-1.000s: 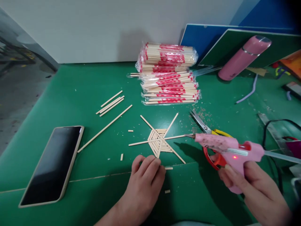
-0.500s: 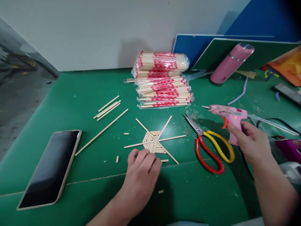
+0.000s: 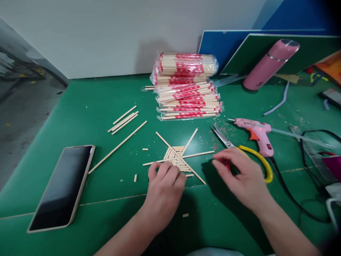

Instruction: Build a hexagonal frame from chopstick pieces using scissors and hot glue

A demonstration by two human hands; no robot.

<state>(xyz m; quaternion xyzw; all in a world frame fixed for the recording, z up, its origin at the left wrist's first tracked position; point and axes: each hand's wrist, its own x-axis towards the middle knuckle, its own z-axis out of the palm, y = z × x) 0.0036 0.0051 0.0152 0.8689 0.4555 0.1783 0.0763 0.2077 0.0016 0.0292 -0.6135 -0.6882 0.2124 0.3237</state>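
Observation:
A web of short wooden chopstick pieces (image 3: 183, 165) lies among long crossed chopsticks (image 3: 198, 153), forming a six-armed star. My left hand (image 3: 166, 181) is at the web's lower edge, fingers curled down and fingertips hidden. From under its fingers a short chopstick piece (image 3: 189, 175) sticks out to the right. My right hand (image 3: 241, 174) hovers right of the star with thumb and forefinger slightly apart, holding nothing I can see. It covers part of the scissors (image 3: 222, 137), with red and yellow handles. Behind it lies a pink glue gun (image 3: 253, 131) on its side, a clear glue stick in its back.
Wrapped chopstick bundles (image 3: 189, 89) are stacked at the back, beside a pink flask (image 3: 271, 65). A phone (image 3: 62, 188) lies at left, near cut sticks (image 3: 124, 122) and one long chopstick (image 3: 118, 146). A black cord (image 3: 287, 199) runs along the right.
My right hand has let go of the glue gun, now lying on the table, and has moved left over the scissors handles. My left hand stays at the web. The view has shifted slightly.

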